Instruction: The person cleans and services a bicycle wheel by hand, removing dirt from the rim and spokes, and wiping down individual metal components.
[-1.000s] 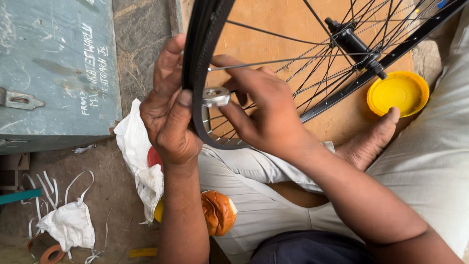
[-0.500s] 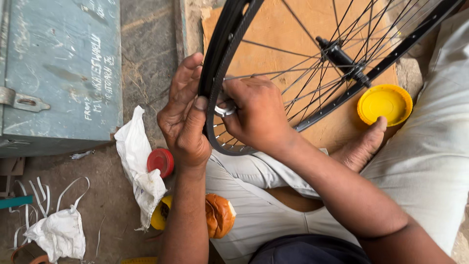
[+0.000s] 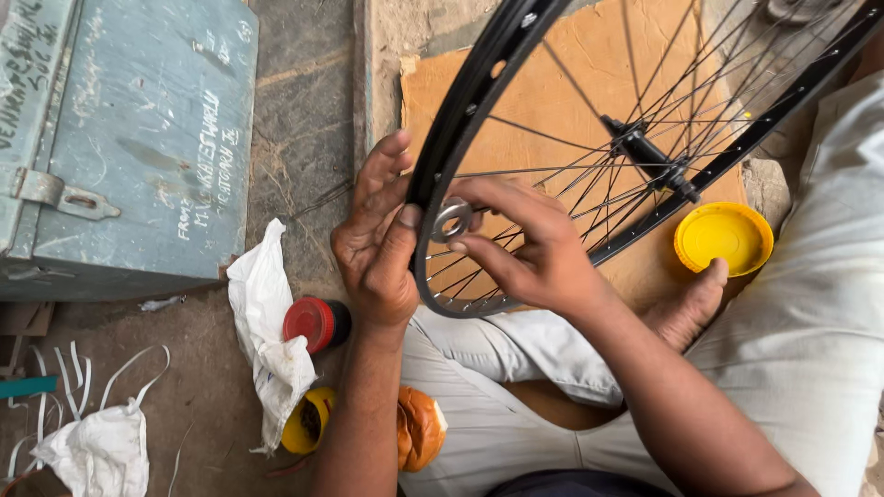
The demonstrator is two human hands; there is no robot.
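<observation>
A black bicycle wheel rim with thin spokes and a hub stands tilted over my lap. My left hand grips the outside of the rim at its lower left, thumb pressed on the inner edge. My right hand reaches through from inside and pinches a small round silver spoke tool against the rim. Both hands meet at the same spot on the rim.
A grey-green metal box sits at the left. On the ground lie a white cloth, a red-capped jar, a yellow lid, a small yellow cup and an orange wrapped item. Brown cardboard lies under the wheel.
The view has shifted, so the wheel and hands sit further right and lower in frame. My hands stay at the same spot on the rim, still working the silver tool.
</observation>
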